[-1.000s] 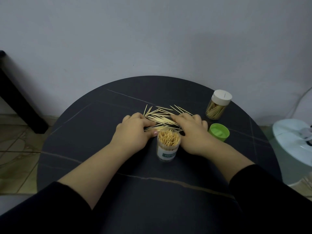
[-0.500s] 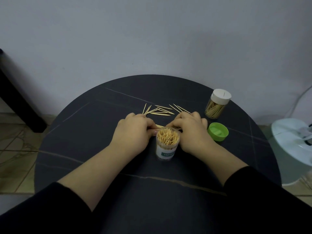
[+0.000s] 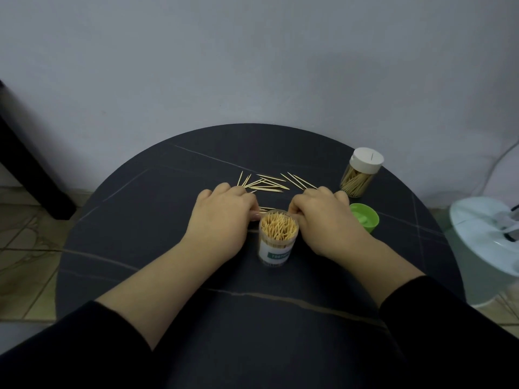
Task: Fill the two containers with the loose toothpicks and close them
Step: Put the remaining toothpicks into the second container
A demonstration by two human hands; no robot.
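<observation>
A round dark bench [image 3: 157,226] stands against a pale wall [image 3: 252,57]. Near its middle an open jar [image 3: 276,248] stands upright, packed with toothpicks on end, a white and green label on its side. The left hand [image 3: 222,223] and right hand [image 3: 331,223] lie palm down on either side of it, each just beside the rim. The left fingers [image 3: 224,189] are curled, and the thumb seems to pinch the ends of a few picks [image 3: 266,209] that lie between the two hands just behind the jar. The right fingers [image 3: 317,192] are curled too, but their tips are hidden, so I cannot tell whether they hold anything. Beyond both hands the loose toothpicks [image 3: 266,184] lie scattered flat on the bench, the nearest ones touching the knuckles. To the right, the green lid [image 3: 365,220] lies upside down just beside the right hand. Behind it, near the bench's far right edge, the capped jar [image 3: 358,181] stands upright with a white top, partly filled. Black sleeves [image 3: 449,318] cover both forearms. A white object [image 3: 483,242] stands off the bench to the right.
</observation>
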